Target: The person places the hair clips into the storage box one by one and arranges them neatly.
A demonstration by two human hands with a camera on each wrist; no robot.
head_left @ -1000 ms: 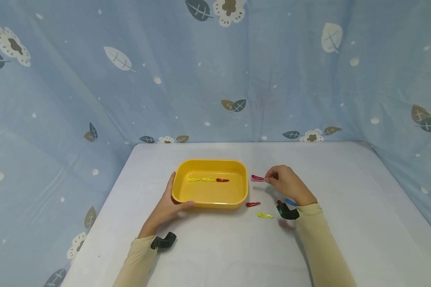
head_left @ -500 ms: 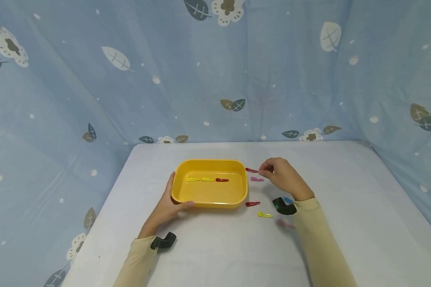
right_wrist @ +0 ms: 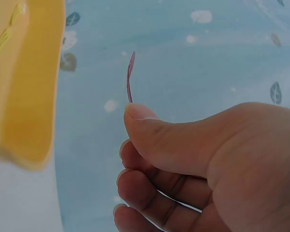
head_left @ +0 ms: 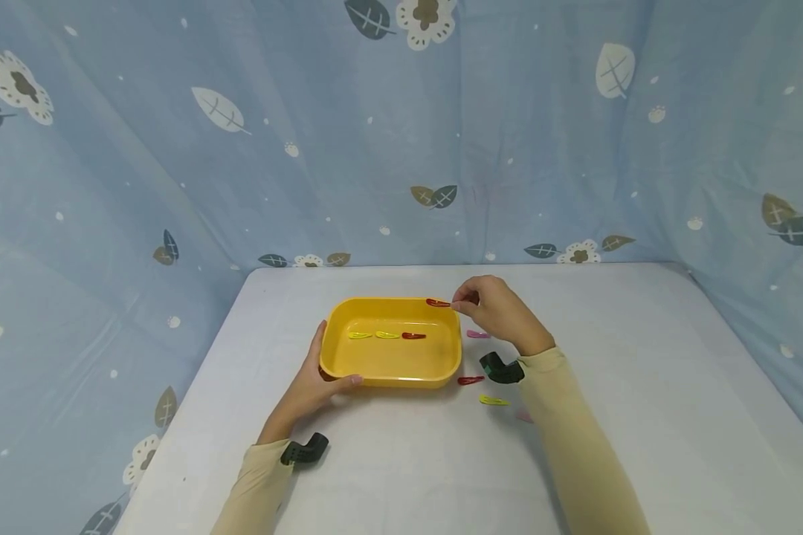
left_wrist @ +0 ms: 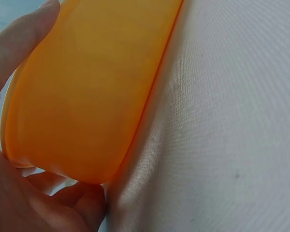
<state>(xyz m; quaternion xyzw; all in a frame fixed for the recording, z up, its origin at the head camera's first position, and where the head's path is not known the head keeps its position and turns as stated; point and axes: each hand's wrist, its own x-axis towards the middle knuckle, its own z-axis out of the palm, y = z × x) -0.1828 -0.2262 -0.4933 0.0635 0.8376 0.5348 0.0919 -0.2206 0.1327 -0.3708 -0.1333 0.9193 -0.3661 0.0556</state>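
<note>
My right hand [head_left: 502, 312] pinches a red snap hair clip [head_left: 438, 303] between thumb and fingertips, above the back right corner of a yellow tray [head_left: 381, 383]. Edge-on, the same hair clip [right_wrist: 130, 77] sticks out past the thumb in the right wrist view. My left hand [head_left: 312, 383] grips the tray's left end, its thumb along the front wall. Curled fingers [left_wrist: 87, 200] show at the tray's corner in the left wrist view. Inside the tray lie two yellow clips [head_left: 387, 335] and a red clip [head_left: 413, 336], in a row.
Right of the tray, a pink clip [head_left: 478, 334], a red clip [head_left: 471, 380] and a yellow clip [head_left: 494, 400] lie on the white table [head_left: 401, 461]. Another pink clip [head_left: 525, 417] is partly covered by the right sleeve. A patterned blue curtain [head_left: 348, 163] hangs behind.
My right hand has moved left and away from me, bringing the red clip from right of the tray to above its back right corner. The blue clip is now hidden. The left hand stays put.
</note>
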